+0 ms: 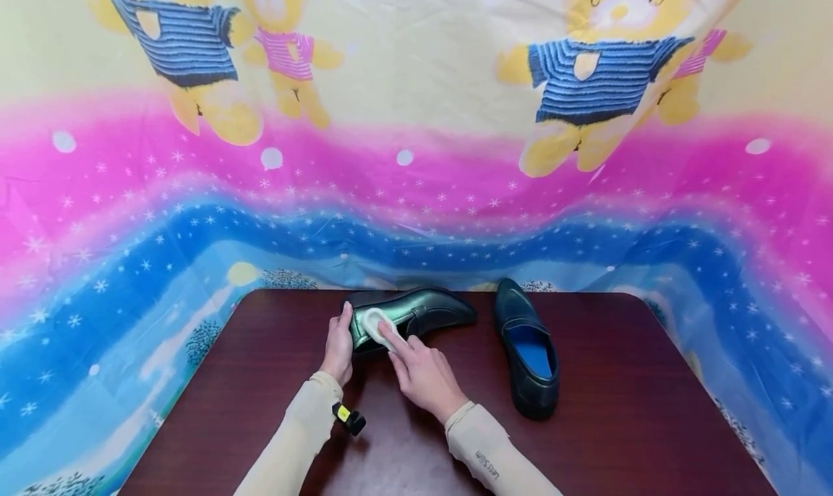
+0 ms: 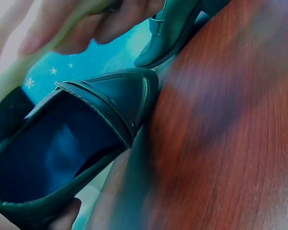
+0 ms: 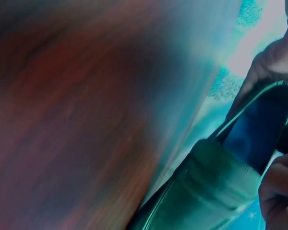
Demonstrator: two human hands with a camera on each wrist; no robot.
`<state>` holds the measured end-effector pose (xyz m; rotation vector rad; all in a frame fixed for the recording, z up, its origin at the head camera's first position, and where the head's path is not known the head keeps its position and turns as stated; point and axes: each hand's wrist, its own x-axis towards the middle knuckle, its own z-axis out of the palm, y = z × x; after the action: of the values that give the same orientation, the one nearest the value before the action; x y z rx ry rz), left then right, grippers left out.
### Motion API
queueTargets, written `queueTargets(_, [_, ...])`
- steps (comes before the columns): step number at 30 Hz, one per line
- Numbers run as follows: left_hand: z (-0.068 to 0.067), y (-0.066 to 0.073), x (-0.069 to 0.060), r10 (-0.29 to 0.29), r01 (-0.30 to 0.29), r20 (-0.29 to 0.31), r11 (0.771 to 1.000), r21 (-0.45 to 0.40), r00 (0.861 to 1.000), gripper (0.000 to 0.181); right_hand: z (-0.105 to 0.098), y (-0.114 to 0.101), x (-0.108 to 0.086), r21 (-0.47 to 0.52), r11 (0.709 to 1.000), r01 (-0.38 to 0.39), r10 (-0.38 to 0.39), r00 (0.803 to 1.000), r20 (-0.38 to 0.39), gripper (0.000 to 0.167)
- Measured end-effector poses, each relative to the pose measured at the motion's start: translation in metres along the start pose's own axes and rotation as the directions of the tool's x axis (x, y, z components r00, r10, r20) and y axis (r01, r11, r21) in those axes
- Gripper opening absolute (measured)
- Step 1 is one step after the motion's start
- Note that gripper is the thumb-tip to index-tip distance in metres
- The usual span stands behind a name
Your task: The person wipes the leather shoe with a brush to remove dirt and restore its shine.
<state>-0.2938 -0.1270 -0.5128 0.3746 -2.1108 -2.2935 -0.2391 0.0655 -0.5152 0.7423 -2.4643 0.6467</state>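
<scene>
A black loafer [image 1: 449, 309] lies tilted on its side near the table's far edge, its toe to the right. My left hand [image 1: 338, 345] grips it around the heel; some of those fingers are hidden behind it. In my right hand [image 1: 426, 373] is a white oval-headed tool [image 1: 374, 322], pressed against the shoe's side by the opening. The left wrist view shows the tool's pale long body [image 2: 62, 38] under the fingers and the blue-lined shoe [image 2: 105, 96] below. The tool's underside is hidden. A second black loafer [image 1: 523, 311] stands upright to the right.
The dark reddish-brown table [image 1: 625, 380] has rounded far corners. Behind it hangs a cloth backdrop [image 1: 403, 185] printed with bears and snowflakes. A black-and-yellow device [image 1: 349, 418] is strapped to the left wrist.
</scene>
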Motion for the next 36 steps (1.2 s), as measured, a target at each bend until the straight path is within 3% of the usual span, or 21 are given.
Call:
queueTargets(5, [-0.004,0.000,0.002,-0.038,0.038,0.031,0.999,0.001,0.999,0.086,-0.006,0.017,0.000,-0.034,0.992,-0.124,0.122,0.991,-0.059,0.058])
queueTargets(12, [-0.005,-0.002,0.003,-0.033,0.033,0.033,0.999,0.000,0.999,0.087,-0.013,0.019,0.002,-0.001,0.984,-0.178,0.178,0.984,-0.003,0.058])
queueTargets(20, [-0.006,-0.004,0.002,-0.034,0.033,0.020,0.999,0.028,0.999,0.085,-0.015,0.013,0.005,0.061,0.987,-0.146,0.146,0.989,0.007,0.057])
queueTargets(25, [-0.007,-0.008,0.003,-0.015,0.015,-0.002,0.999,0.043,1.000,0.095,-0.009,0.007,0.009,0.039,0.995,-0.086,0.086,0.996,0.021,0.054])
queueTargets(30, [-0.004,-0.013,0.004,0.024,-0.024,-0.014,1.000,0.019,1.000,0.085,-0.003,0.007,0.013,-0.002,0.998,-0.061,0.061,0.998,0.003,0.053])
queueTargets(33, [-0.003,-0.013,0.004,0.025,-0.025,-0.001,1.000,0.009,1.000,0.082,-0.005,0.016,0.016,-0.050,0.996,-0.077,0.074,0.996,-0.049,0.052])
queueTargets(36, [-0.004,-0.015,0.003,0.005,-0.005,0.016,1.000,0.005,1.000,0.081,-0.009,0.030,0.017,-0.075,0.986,-0.148,0.141,0.986,-0.088,0.051])
